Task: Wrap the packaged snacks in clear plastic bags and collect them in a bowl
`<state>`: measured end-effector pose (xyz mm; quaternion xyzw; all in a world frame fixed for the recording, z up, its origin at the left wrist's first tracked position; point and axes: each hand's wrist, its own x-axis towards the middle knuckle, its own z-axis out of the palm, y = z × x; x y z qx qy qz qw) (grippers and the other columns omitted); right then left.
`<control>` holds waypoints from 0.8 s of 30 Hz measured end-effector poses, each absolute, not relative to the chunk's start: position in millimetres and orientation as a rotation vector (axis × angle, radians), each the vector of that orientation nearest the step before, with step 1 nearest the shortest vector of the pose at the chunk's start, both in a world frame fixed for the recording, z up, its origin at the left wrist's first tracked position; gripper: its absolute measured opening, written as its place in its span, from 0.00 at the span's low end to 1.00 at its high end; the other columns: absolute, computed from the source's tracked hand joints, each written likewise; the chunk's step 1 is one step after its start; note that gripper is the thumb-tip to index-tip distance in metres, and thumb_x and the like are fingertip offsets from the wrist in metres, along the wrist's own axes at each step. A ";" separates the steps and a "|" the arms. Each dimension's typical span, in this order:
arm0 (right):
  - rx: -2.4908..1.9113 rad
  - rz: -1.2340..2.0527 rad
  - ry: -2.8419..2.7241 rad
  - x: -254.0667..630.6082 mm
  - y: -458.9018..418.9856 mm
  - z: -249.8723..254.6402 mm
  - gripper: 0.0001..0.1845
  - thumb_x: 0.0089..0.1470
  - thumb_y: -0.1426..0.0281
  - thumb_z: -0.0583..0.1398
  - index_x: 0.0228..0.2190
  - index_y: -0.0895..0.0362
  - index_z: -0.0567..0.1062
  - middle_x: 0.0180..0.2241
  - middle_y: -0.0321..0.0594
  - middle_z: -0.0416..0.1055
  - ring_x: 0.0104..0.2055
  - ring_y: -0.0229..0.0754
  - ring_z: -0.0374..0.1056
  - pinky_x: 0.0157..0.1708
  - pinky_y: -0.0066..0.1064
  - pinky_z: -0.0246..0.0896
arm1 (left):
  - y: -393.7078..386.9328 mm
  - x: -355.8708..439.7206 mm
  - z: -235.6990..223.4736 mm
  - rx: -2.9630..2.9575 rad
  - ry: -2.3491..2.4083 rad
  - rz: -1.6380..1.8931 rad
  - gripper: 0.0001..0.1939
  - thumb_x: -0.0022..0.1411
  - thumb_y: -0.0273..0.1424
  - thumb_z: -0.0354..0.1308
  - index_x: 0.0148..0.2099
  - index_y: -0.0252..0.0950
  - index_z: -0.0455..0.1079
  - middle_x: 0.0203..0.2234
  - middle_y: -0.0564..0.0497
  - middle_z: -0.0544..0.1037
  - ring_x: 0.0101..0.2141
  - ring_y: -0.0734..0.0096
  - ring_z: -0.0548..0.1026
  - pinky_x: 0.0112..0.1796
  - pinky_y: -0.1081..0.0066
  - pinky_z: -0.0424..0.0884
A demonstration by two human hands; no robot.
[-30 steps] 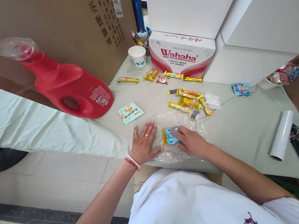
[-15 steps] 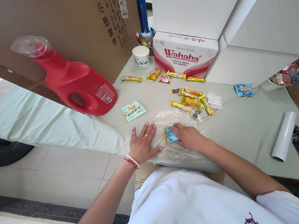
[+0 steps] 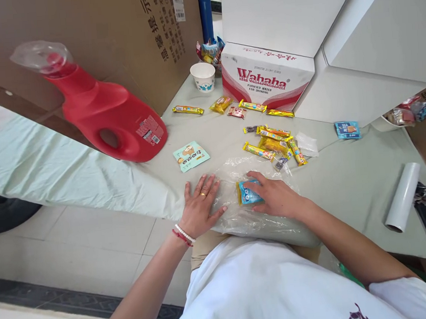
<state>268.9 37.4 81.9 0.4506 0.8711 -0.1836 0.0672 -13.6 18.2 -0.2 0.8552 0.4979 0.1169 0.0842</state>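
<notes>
My left hand lies flat with fingers spread on the left edge of a clear plastic bag at the near table edge. My right hand rests palm down on the same bag, its fingers curled over a blue and yellow snack packet that lies under or in the plastic. Just beyond the bag is a cluster of several yellow snack bars. A pale green snack packet lies to the left of them.
A red detergent jug leans at the left. A paper cup, a Wahaha carton and more snack bars stand at the back. A white roll lies at the right, a blue packet beyond it.
My right hand has drawn its fingers in over the blue packet. The left hand stays flat on the bag. The view has drifted a little.
</notes>
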 end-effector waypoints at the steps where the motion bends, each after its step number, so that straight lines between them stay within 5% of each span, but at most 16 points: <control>1: 1.360 -0.566 2.637 269.5 37.6 82.0 0.36 0.59 0.57 0.65 0.64 0.50 0.64 0.71 0.49 0.49 0.50 0.53 0.75 0.45 0.41 0.70 | 16.4 -14.6 1.7 2.556 1.493 0.378 0.37 0.69 0.47 0.50 0.74 0.39 0.52 0.72 0.38 0.55 0.72 0.44 0.49 0.67 0.35 0.37; 7: 1.434 -0.625 2.714 279.3 33.1 84.0 0.26 0.62 0.60 0.61 0.59 0.51 0.69 0.68 0.51 0.55 0.47 0.48 0.75 0.41 0.39 0.70 | 3.7 -17.9 17.0 2.576 1.526 0.615 0.34 0.66 0.31 0.52 0.73 0.43 0.56 0.69 0.43 0.63 0.70 0.50 0.57 0.68 0.44 0.49; 11: 1.480 -0.793 2.901 305.8 13.2 91.7 0.17 0.66 0.57 0.58 0.49 0.54 0.74 0.53 0.49 0.71 0.46 0.48 0.72 0.43 0.40 0.69 | -5.9 -19.3 26.6 2.684 1.100 0.476 0.40 0.58 0.20 0.49 0.71 0.52 0.59 0.65 0.50 0.70 0.68 0.59 0.62 0.70 0.45 0.40; 13: 1.356 -0.836 2.925 319.7 -4.2 87.7 0.19 0.63 0.55 0.61 0.48 0.54 0.75 0.49 0.49 0.74 0.48 0.51 0.69 0.47 0.45 0.69 | -10.4 -19.1 27.5 2.650 0.923 0.363 0.40 0.56 0.22 0.51 0.70 0.48 0.60 0.66 0.48 0.68 0.69 0.57 0.60 0.70 0.42 0.35; 16: 1.334 -0.740 2.885 332.8 -34.4 66.8 0.28 0.56 0.54 0.67 0.54 0.53 0.74 0.57 0.52 0.71 0.57 0.58 0.64 0.55 0.55 0.65 | -16.0 -17.6 21.8 2.588 0.880 0.298 0.33 0.58 0.32 0.58 0.67 0.40 0.64 0.68 0.41 0.65 0.71 0.48 0.55 0.69 0.38 0.36; 20: 1.430 -0.693 2.872 335.8 -56.0 40.7 0.13 0.62 0.67 0.63 0.48 0.52 0.78 0.56 0.49 0.72 0.60 0.57 0.63 0.56 0.56 0.64 | -18.7 -13.9 8.4 2.495 0.951 0.396 0.13 0.68 0.36 0.55 0.51 0.42 0.75 0.59 0.43 0.76 0.67 0.54 0.64 0.70 0.43 0.40; 24: 1.474 -0.859 2.952 335.9 -36.4 52.9 0.10 0.66 0.71 0.56 0.38 0.53 0.78 0.54 0.48 0.72 0.52 0.50 0.68 0.50 0.48 0.69 | -14.9 -9.0 1.8 2.277 1.103 0.542 0.15 0.73 0.31 0.46 0.47 0.40 0.75 0.49 0.46 0.82 0.58 0.63 0.75 0.69 0.48 0.50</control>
